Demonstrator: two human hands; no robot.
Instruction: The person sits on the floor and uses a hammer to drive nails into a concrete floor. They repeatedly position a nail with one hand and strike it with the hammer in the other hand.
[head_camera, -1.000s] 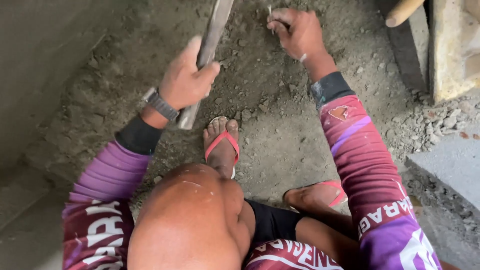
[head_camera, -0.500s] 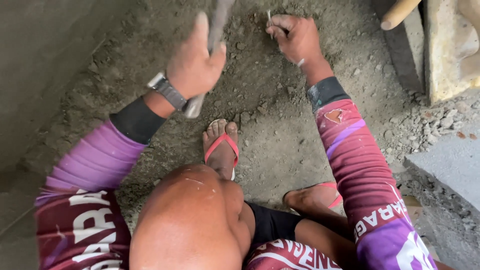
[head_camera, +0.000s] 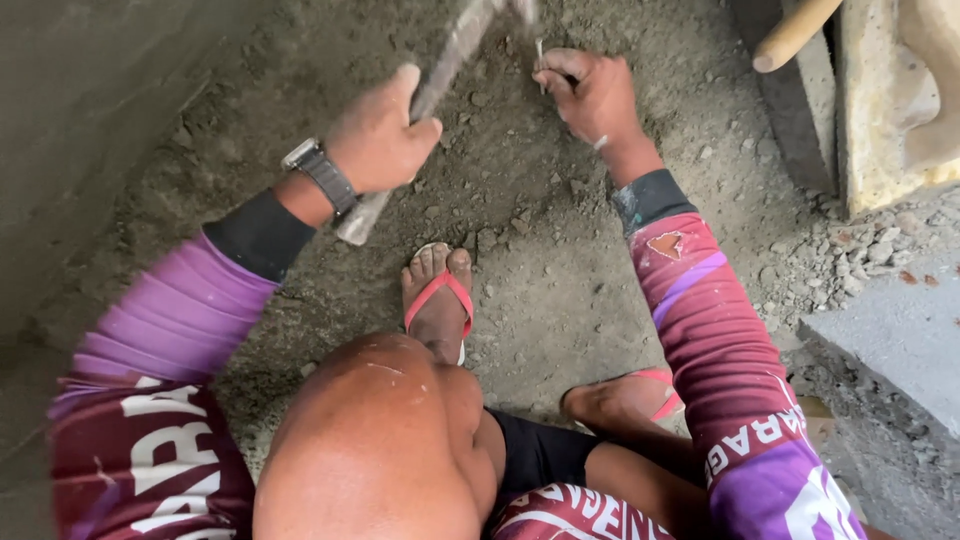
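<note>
My left hand (head_camera: 380, 140) grips the grey handle of a hammer (head_camera: 440, 70), which slants up to the right; its head is blurred at the top edge. My right hand (head_camera: 592, 95) pinches a thin nail (head_camera: 540, 55) upright against the dirt ground (head_camera: 540, 260). The hammer head is just above and left of the nail. A wristwatch (head_camera: 318, 170) sits on my left wrist. Both arms wear purple and maroon sleeves.
I am squatting; my knee (head_camera: 380, 440) fills the lower middle, and my feet in red flip-flops (head_camera: 438, 295) rest on the dirt. A concrete wall (head_camera: 90, 110) stands left. A wooden handle (head_camera: 790, 35), yellowish block (head_camera: 880, 110), rubble and grey slab (head_camera: 890, 340) lie right.
My left hand has swung the hammer rightward and down toward the nail. My right hand has kept the nail in about the same place.
</note>
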